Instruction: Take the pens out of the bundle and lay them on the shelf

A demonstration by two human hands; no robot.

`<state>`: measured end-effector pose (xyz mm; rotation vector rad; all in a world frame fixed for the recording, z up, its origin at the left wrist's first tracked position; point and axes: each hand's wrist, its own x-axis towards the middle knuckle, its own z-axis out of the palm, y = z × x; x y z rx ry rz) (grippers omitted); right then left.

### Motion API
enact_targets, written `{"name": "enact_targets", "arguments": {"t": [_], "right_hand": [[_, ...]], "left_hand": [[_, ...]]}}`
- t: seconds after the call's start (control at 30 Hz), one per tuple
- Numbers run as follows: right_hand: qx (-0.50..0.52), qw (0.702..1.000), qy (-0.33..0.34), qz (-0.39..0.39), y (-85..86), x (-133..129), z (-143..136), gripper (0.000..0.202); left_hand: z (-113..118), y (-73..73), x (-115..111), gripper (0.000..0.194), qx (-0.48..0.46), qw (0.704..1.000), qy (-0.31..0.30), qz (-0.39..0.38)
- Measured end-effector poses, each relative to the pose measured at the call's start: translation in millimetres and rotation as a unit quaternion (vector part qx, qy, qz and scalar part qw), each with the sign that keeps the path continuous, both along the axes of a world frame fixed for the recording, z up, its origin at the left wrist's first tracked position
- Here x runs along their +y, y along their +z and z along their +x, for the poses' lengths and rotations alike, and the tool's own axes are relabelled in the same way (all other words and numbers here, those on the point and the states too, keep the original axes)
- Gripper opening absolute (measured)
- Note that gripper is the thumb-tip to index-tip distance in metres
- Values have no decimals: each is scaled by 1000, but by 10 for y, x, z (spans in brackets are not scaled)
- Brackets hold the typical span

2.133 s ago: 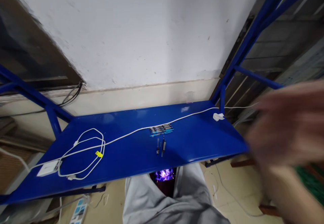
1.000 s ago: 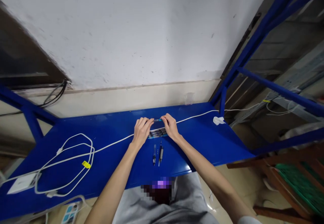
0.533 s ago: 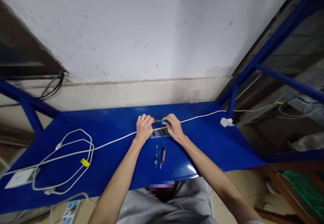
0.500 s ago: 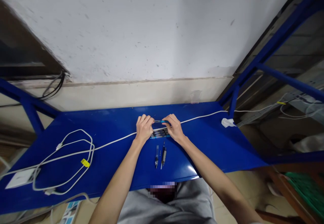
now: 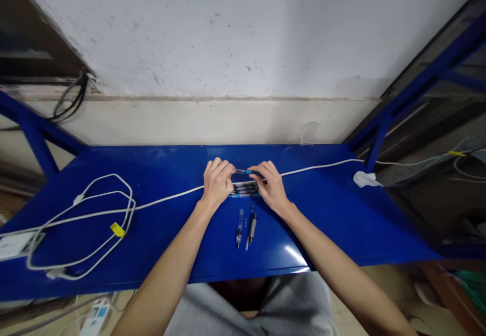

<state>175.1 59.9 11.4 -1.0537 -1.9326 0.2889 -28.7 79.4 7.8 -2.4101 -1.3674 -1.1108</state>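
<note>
A pen with a clear barrel and a blue part [image 5: 253, 172] is stretched between my two hands above the blue table [image 5: 170, 255]. Closed fingers of my left hand [image 5: 219, 181] grip its left end. My right hand [image 5: 272, 186] pinches the blue end between thumb and fingers. Just below, several dark and clear pens [image 5: 245, 190] lie side by side, partly covered by both hands. Closer to me rest a clear pen barrel [image 5: 239, 228] and a pen with a grey grip [image 5: 252, 227], with tiny parts between them.
A white cable [image 5: 170, 197] runs across the table and passes behind the hands. Its loop with a yellow tag [image 5: 117, 229] lies on the left, near a white card [image 5: 15, 245]. A crumpled white tissue [image 5: 366, 179] sits at right. Blue frame bars [image 5: 379, 133] rise at both ends.
The view has tilted and shifted, so the table appears higher in the frame. Both hands keep their hold on the pen, with little visible movement over the table.
</note>
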Motion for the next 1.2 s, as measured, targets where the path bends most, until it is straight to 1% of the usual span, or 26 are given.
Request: {"name": "enact_targets", "arguments": {"t": [0.1,0.3,0.43,0.57,0.67,0.8,0.9,1.03,1.2], "right_hand": [[31,999,-12,9,-4,-23,-39,25],[-16,1000,-24,-5,-44,-6,-11,30],[1,1000,-20,12,-57,2,-10,25],[-20,1000,-14,2,-45,-10,-23,24],[-35,999,-12,-11,-56,-3,-26,29],[-34,999,-14,6,-65,5,-28,25],[-34,999,-29,7,-59,0,-34,30],[-52,997,-47,-13,-69,-6,-41,38],[-35,998,-46,-3,-58,-17,-44,29]], "left_hand": [[16,4,-33,25,-1,1000,6,3],[32,-4,-35,24,20,1000,12,5],[46,-6,-33,25,23,1000,9,1],[82,-11,-45,24,23,1000,0,-22],[96,-27,-47,22,18,999,-6,-37],[85,-39,-37,21,-1,998,2,-56],[79,-34,-35,23,-10,998,5,-62],[87,-31,-42,22,-11,998,-4,-59],[96,-41,-46,22,-17,997,-6,-73]]}}
